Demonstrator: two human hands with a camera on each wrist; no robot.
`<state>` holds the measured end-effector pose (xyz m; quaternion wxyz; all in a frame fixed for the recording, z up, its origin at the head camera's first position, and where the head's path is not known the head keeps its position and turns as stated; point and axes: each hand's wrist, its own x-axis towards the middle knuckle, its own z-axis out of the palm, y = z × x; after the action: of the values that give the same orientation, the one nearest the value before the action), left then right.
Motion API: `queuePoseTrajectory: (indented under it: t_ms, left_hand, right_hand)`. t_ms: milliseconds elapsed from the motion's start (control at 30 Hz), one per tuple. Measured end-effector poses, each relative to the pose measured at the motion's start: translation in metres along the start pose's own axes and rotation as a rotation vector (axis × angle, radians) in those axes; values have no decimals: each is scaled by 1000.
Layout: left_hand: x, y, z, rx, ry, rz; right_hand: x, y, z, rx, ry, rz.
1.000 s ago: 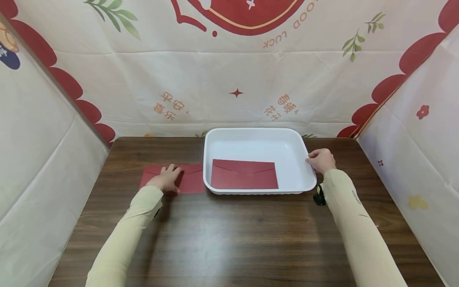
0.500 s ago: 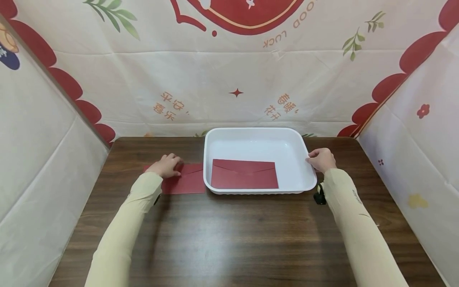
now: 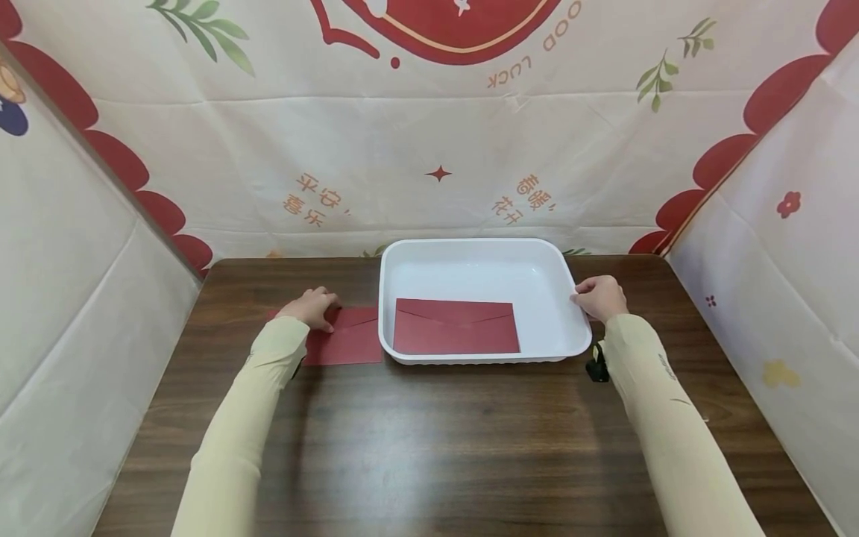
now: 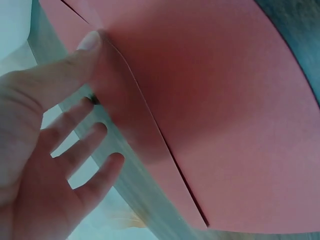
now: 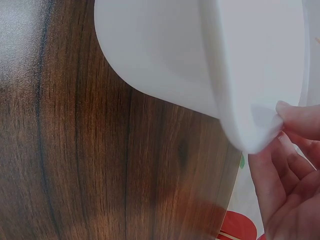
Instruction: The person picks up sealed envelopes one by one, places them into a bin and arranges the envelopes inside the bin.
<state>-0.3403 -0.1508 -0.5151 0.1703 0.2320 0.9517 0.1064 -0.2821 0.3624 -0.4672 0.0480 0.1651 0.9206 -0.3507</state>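
A red envelope (image 3: 352, 339) lies flat on the table just left of the white tray (image 3: 470, 262). At its far edge is my left hand (image 3: 311, 307). In the left wrist view the thumb (image 4: 75, 67) lies on top of the flap, while the other fingers (image 4: 82, 150) reach past the edge; the index finger is mostly hidden, seemingly pinching the edge. A second red envelope (image 3: 456, 328) rests inside the tray, along its near side. My right hand (image 3: 602, 298) pinches the tray's right rim between thumb and fingers, as the right wrist view shows (image 5: 292, 165).
The dark wooden table (image 3: 429, 447) stretches in front of the tray and to both sides. A printed cloth (image 3: 403, 149) hangs behind the table, and white panels (image 3: 60, 261) close off both sides.
My left hand has slid from the middle of the left envelope to its far edge. The right hand keeps hold of the tray rim, and the tray stays put.
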Motion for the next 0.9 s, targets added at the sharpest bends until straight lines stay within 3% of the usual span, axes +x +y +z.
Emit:
queuePoseTrajectory:
  t_ms: [167, 300, 600, 900]
  left_hand:
    - [5, -6, 3, 2, 31, 24]
    - [4, -1, 1, 1, 35, 3]
    - [0, 9, -7, -52, -1, -36]
    - [-1, 16, -17, 16, -50, -8]
  right_hand:
    - [1, 1, 0, -2, -9, 7]
    - [1, 1, 0, -3, -5, 7]
    - [0, 1, 1, 0, 11, -7]
    - [-1, 1, 1, 6, 9, -11]
